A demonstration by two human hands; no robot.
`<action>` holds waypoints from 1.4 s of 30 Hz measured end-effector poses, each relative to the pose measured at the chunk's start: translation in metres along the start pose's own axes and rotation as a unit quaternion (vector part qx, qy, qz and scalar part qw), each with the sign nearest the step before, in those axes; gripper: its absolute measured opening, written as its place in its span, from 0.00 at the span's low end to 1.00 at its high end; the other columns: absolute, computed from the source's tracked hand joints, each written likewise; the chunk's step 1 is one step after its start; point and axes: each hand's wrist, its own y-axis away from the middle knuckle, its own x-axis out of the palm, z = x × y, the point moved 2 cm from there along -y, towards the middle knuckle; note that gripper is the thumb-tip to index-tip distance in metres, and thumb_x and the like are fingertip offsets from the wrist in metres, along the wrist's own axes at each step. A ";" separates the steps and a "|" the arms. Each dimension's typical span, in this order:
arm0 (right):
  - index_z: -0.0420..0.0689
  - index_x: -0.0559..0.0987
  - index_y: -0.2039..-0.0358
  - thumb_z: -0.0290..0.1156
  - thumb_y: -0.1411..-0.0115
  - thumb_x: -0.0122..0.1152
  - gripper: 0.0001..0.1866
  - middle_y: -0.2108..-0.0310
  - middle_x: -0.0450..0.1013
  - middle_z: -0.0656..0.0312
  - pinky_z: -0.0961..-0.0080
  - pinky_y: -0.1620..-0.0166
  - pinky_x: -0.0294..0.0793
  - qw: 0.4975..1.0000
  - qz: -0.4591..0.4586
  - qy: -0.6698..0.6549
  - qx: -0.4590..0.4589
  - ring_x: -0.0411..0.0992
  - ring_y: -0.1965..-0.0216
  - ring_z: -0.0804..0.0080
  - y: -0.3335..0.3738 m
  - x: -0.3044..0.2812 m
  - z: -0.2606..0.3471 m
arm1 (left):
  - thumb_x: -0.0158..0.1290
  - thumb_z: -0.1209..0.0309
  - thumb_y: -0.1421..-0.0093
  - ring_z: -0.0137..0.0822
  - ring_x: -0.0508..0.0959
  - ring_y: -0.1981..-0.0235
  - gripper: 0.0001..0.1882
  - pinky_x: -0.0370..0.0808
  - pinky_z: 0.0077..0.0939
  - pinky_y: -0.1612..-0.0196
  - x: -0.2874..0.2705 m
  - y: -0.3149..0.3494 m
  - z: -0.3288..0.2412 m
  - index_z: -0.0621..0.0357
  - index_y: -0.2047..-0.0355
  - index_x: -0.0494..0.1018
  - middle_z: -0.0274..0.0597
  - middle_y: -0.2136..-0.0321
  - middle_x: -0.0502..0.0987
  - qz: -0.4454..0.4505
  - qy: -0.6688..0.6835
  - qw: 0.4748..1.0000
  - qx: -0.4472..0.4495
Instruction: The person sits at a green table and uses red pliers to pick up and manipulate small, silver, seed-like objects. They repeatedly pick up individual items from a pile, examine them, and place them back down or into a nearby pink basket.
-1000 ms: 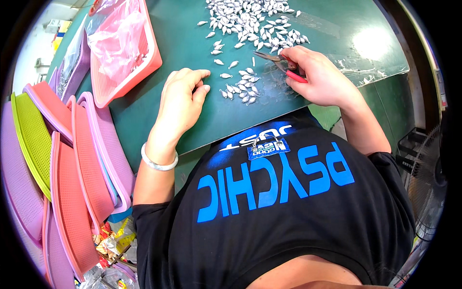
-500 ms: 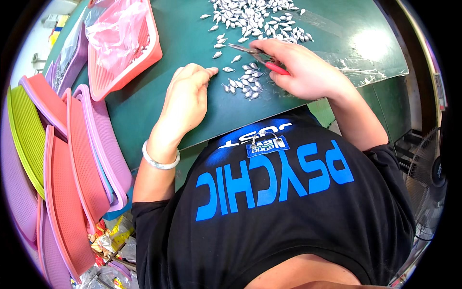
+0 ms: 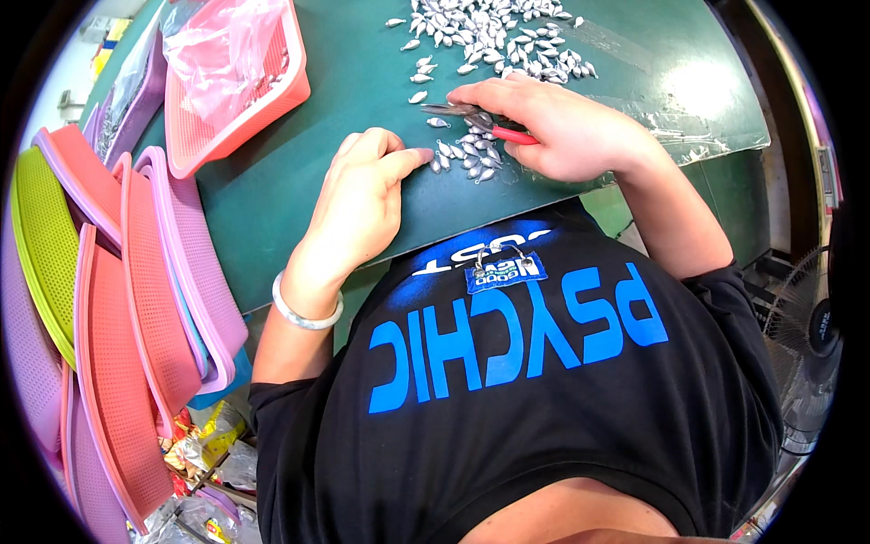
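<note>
My right hand (image 3: 575, 131) is closed round the red handles of a pair of pliers (image 3: 515, 135), whose metal jaws point left over the table. Under and just below the jaws lies a small cluster of grey, teardrop-shaped fishing sinkers (image 3: 480, 161) with tiny wire loops. Curled fingers bring my left hand (image 3: 361, 195) to the left edge of that cluster, the fingertips touching a sinker there; whether they grip anything is hidden. Beyond my right hand spreads a larger heap of similar sinkers (image 3: 489, 36), a few lying loose at its left.
A pink basket (image 3: 294, 86) lined with a plastic bag stands on the green table (image 3: 272, 208) at left, beside a purple basket (image 3: 145, 100). Several nested baskets (image 3: 127, 363) lean at the table's left side. A black fan (image 3: 807, 335) stands at right.
My left hand has shifted right and nearer to me, up to the small cluster. The pliers have moved slightly left and nearer to me, with the right hand still round them.
</note>
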 end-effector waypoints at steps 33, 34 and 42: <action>0.40 0.66 0.41 0.18 0.54 0.52 0.34 0.50 0.71 0.52 0.72 0.51 0.70 0.989 0.040 -0.141 0.029 0.72 0.54 0.60 0.023 -0.011 0.011 | 0.45 0.89 0.53 0.43 0.70 0.64 0.21 0.69 0.31 0.57 0.005 0.000 -0.010 0.58 0.62 0.79 0.43 0.69 0.70 0.027 0.004 0.999 0.018; 0.41 0.65 0.41 0.18 0.54 0.52 0.35 0.50 0.71 0.52 0.72 0.52 0.70 0.983 0.064 -0.164 0.050 0.72 0.55 0.61 0.023 -0.011 0.013 | 0.45 0.88 0.53 0.43 0.70 0.64 0.22 0.69 0.31 0.57 0.005 0.000 -0.009 0.57 0.61 0.79 0.43 0.69 0.70 0.023 0.006 0.999 0.025; 0.42 0.65 0.40 0.19 0.53 0.53 0.35 0.52 0.72 0.57 0.77 0.55 0.68 0.984 0.037 -0.176 -0.005 0.69 0.60 0.69 0.022 -0.003 0.003 | 0.45 0.89 0.53 0.44 0.71 0.64 0.20 0.69 0.32 0.58 0.012 -0.008 -0.009 0.60 0.63 0.78 0.44 0.68 0.71 0.003 -0.001 0.999 0.036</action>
